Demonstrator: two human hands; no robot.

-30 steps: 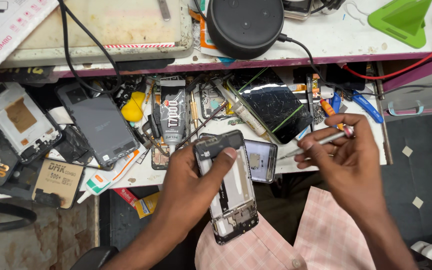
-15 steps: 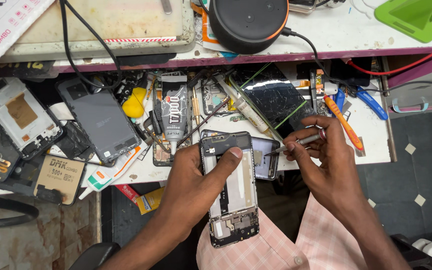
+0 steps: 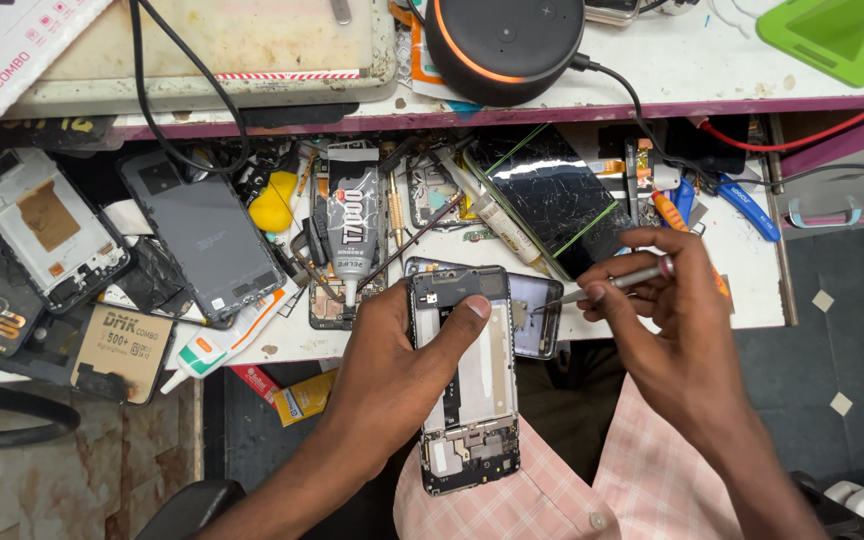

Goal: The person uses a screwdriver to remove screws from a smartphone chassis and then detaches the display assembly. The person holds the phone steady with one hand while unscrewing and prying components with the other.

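Note:
My left hand [image 3: 392,370] grips an opened phone frame [image 3: 467,400], back side up, with bare metal and circuit parts showing; my thumb lies across its upper part. My right hand [image 3: 667,330] pinches a thin metal tool [image 3: 612,283], like tweezers or a small screwdriver. Its tip points left at the phone's top right edge. Just behind lies another phone part [image 3: 537,315] on the bench edge.
The cluttered white bench [image 3: 742,260] holds a cracked screen [image 3: 552,195], a grey phone back [image 3: 202,235], a glue tube [image 3: 354,225], a white tube [image 3: 222,338], a stripped phone frame [image 3: 42,225] and blue and orange tools [image 3: 697,205]. A round black speaker [image 3: 507,40] sits on the shelf above.
My right hand moved left with the tool, bringing its tip to the phone's top right edge. My left hand lifted the phone frame slightly toward the bench.

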